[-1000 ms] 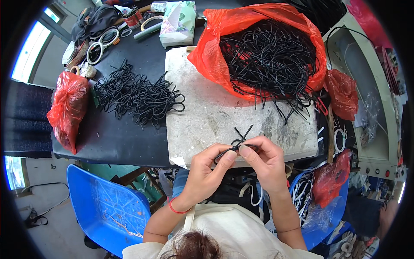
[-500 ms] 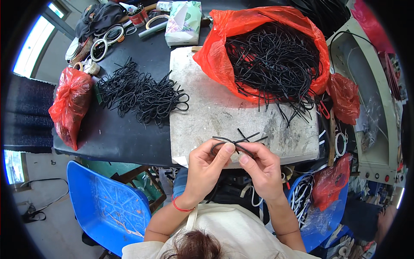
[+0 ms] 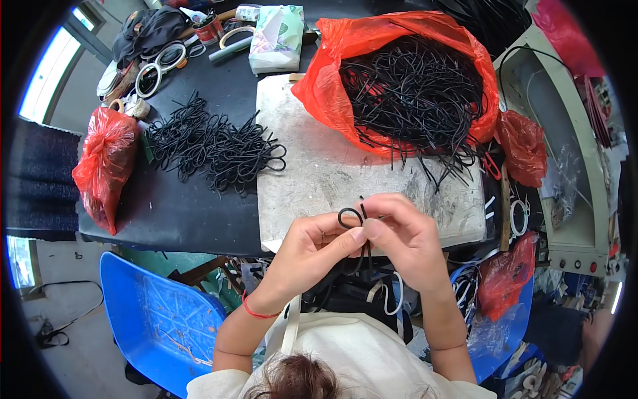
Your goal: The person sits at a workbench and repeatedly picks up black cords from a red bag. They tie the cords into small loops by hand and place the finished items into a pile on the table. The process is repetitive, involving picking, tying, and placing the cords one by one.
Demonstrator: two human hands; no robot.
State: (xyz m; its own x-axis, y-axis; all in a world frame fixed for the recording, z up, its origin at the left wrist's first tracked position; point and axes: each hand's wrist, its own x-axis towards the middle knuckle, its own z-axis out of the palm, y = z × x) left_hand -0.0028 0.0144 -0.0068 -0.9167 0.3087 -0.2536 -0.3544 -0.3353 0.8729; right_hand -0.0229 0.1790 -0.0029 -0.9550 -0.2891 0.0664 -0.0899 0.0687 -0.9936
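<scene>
Both my hands meet over the near edge of a stained whitish board point(image 3: 302, 193), working one black cord point(image 3: 364, 211). My left hand point(image 3: 318, 247) pinches the cord between thumb and fingertips. A small round loop stands up above that thumb. My right hand point(image 3: 407, 243) closes its thumb and fingers on the same cord beside the loop. Strands hang down below the fingertips; the crossing point is partly hidden. Left of the board lies a heap of looped black cords point(image 3: 209, 149). At the far right, many straighter black cords point(image 3: 415, 93) fill an open red plastic bag point(image 3: 323, 76).
A tied red bag point(image 3: 105, 166) stands at the table's left end. Tape rolls point(image 3: 148, 80), a tissue pack point(image 3: 277, 40) and a can point(image 3: 208, 30) sit at the back. Blue plastic chairs point(image 3: 159, 312) flank me. A pale metal cabinet point(image 3: 585, 199) stands on the right.
The cord has gone from lying sideways with its ends pointing right to an upright loop with strands hanging down. My right hand has risen and turned inward over it.
</scene>
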